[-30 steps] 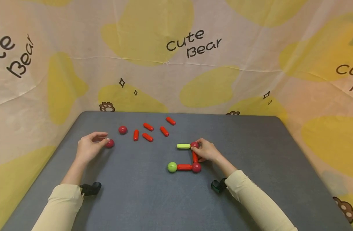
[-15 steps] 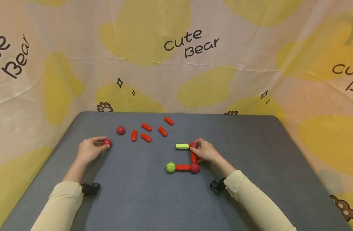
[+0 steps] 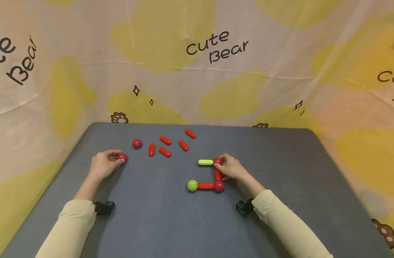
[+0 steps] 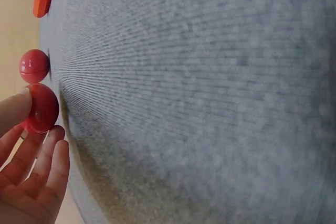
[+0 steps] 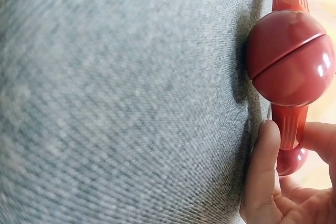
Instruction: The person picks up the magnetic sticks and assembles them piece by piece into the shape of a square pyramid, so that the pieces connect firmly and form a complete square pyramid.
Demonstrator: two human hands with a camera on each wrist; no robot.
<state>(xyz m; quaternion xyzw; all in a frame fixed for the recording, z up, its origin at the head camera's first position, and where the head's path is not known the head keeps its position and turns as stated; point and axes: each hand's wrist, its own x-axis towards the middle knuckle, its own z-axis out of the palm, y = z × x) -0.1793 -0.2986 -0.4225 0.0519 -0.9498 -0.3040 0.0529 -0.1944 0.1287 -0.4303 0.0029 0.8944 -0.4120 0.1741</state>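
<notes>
One red ball (image 3: 122, 157) was in the left hand (image 3: 101, 165), at the left part of the gray counter (image 3: 151, 222). That hand's grip was nearly closed, just wide enough for the ball, with the thumb on one side and fingers on the other. I could not tell if the ball touched the counter. A loose red ball (image 3: 137, 144) sat just past it. To the right of that one lay five red sticks (image 3: 165, 152), short and spread out.

The right hand (image 3: 232, 167) had its grip on a joined shape. Its thumb and finger were close together and pinched the side stick (image 3: 218, 175), which was red, right by the far corner ball (image 3: 217, 161), also red. A yellow-green stick (image 3: 205, 162) poked out to the left from that ball. The near corner ball (image 3: 219, 186) was red too, and it joined the side stick to the near red stick (image 3: 205, 186). A green ball (image 3: 192, 185) was on the left end of that one. Both sleeves (image 3: 282, 218) were pale yellow. Behind the counter hung a cloth (image 3: 171, 89) with yellow blobs and the words "Cute Bear".
</notes>
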